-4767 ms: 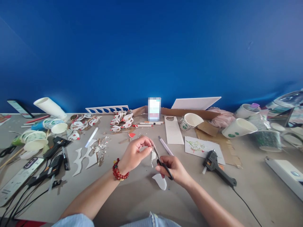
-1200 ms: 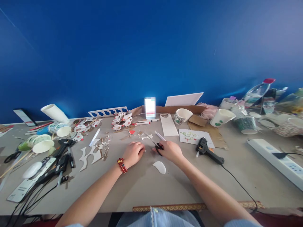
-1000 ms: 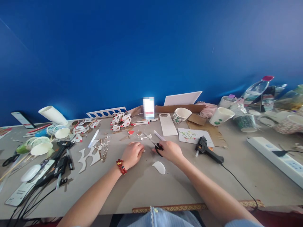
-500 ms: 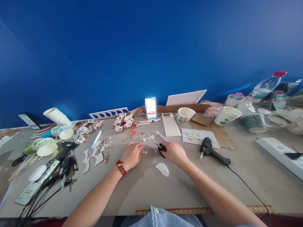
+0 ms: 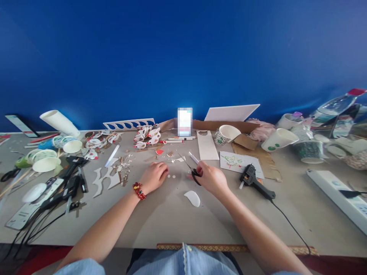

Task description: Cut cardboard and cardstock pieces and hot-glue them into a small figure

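Black-handled, slim-bladed scissors (image 5: pixel 192 170) are pointing forward-left in the right hand (image 5: pixel 212 178), which is gripping their handles; remotely, I'm seeing the left hand (image 5: pixel 154 177) resting curled beside two small white discs (image 5: pixel 173 177), but can't tell whether it's pinching anything.

Red-capped bottle (image 5: pixel 335 107) before blue wall (image 5: pixel 183 53)

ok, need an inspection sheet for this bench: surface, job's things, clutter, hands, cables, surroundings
Surface: gray table, paper scraps scattered
Job's things: scissors; curved white piece and two small white discs on the table
Clutter: paper cups, markers, glue guns at both sides
Hands: right hand grips the scissors; left hand beside the discs, hold unclear
Cables: bunched at left; right glue gun's cable trails toward near edge
Surroundings: blue wall behind; other people: nothing seen
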The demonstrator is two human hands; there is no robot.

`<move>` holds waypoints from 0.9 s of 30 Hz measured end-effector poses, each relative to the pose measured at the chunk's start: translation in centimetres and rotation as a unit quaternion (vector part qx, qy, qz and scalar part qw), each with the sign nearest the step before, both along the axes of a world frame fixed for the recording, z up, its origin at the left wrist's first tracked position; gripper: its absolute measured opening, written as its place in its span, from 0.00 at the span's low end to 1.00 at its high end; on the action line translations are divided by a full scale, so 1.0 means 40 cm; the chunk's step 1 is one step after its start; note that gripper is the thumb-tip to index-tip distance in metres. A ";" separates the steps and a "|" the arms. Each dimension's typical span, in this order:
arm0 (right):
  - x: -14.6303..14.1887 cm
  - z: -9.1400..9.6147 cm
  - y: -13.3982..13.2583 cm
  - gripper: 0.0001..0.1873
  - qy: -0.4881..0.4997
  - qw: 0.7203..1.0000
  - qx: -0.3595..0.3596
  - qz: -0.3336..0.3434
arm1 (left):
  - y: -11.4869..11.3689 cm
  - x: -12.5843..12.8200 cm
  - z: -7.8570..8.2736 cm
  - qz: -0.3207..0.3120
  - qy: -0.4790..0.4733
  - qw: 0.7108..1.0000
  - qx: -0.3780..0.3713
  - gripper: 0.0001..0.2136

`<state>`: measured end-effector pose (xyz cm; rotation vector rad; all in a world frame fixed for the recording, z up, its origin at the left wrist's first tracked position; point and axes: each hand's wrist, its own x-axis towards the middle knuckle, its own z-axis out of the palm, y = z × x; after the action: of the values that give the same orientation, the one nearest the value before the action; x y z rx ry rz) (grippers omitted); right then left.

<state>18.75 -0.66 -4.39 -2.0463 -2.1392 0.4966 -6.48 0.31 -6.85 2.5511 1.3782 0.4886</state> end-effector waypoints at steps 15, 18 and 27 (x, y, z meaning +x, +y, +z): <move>0.007 -0.008 0.015 0.10 -0.067 0.996 -0.043 0.035 | 0.005 0.005 -0.005 -0.067 -0.103 0.992 -0.011 0.11; 0.012 -0.007 0.014 0.10 -0.060 0.996 -0.040 0.049 | -0.006 0.015 0.005 -0.081 -0.110 0.991 0.008 0.10; 0.029 -0.003 0.012 0.08 -0.026 0.995 0.001 0.099 | -0.109 0.129 0.013 -0.193 -0.018 0.981 -0.019 0.24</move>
<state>19.91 -0.19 -4.49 -1.8764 -2.3850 0.4687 -1.30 -4.07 -6.31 2.6688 0.8365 0.4273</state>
